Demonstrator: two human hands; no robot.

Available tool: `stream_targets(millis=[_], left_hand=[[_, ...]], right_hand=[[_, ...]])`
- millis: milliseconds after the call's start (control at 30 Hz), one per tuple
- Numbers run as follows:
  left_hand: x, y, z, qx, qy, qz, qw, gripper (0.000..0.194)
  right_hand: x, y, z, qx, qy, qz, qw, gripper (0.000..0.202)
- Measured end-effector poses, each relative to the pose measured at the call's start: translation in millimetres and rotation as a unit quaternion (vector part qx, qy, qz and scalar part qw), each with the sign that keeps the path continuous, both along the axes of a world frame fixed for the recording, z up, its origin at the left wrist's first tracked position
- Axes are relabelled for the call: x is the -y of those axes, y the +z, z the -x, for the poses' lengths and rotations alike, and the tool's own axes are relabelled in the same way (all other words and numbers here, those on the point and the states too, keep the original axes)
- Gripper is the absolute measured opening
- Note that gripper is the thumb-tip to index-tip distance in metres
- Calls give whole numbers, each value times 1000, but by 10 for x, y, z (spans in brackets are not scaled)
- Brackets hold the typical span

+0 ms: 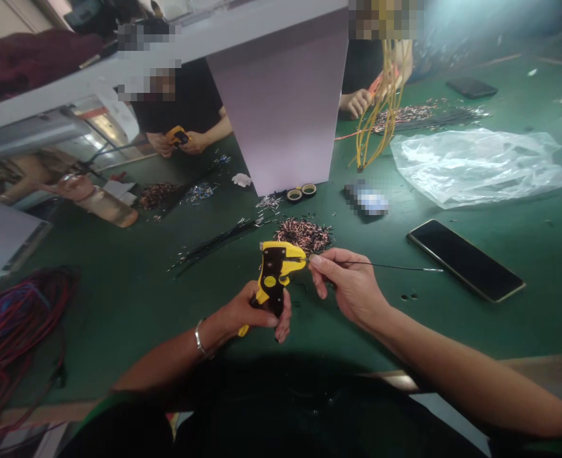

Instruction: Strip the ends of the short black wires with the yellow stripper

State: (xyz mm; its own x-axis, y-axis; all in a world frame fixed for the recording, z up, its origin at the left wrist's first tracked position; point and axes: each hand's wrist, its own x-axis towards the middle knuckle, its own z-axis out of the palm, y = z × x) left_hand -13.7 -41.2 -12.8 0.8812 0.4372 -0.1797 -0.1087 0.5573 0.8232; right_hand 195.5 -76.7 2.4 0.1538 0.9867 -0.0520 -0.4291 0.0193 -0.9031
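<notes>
My left hand [256, 313] is closed around the handles of a yellow and black wire stripper [272, 273], its jaws facing right. Between thumb and fingers, my right hand [350, 280] pinches a thin black wire [390, 266] close to those jaws. The wire's near end is at the jaw opening; whether the jaws bite on it I cannot tell. Its other end, with a pale tip, sticks out to the right. Just beyond the tool lies a pile of short copper and black wire scraps [304, 234]. A bundle of black wires [218, 240] rests to the left.
A dark phone [466, 259] lies at the right, below a clear plastic bag [481, 165]. Two tape rolls [302, 192] sit by an upright panel [285, 102]. Red cables [18, 337] are heaped at the left, near a bottle [104, 202]. Two people work across the table.
</notes>
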Motion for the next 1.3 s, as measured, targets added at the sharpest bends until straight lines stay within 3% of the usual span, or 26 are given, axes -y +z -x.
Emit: stream_targets(millis=[200,600,1033,1300], left_hand=[[17,-13,5,3,12,-6,1000,22],[28,-35,40,-39,92,-27,995,18],[-75,43,-4,-2,111,-19,994,24],[-101,12,41,35,66,-9,997,28]], right_hand=[[2,4,-4,-13,3,8,1000,24],[-24,30,-34,-47,9,30,998,20],[-73,59,-103,-69,-6,45,997,16],[-74,51,-97,-58,-13,40,997,14]])
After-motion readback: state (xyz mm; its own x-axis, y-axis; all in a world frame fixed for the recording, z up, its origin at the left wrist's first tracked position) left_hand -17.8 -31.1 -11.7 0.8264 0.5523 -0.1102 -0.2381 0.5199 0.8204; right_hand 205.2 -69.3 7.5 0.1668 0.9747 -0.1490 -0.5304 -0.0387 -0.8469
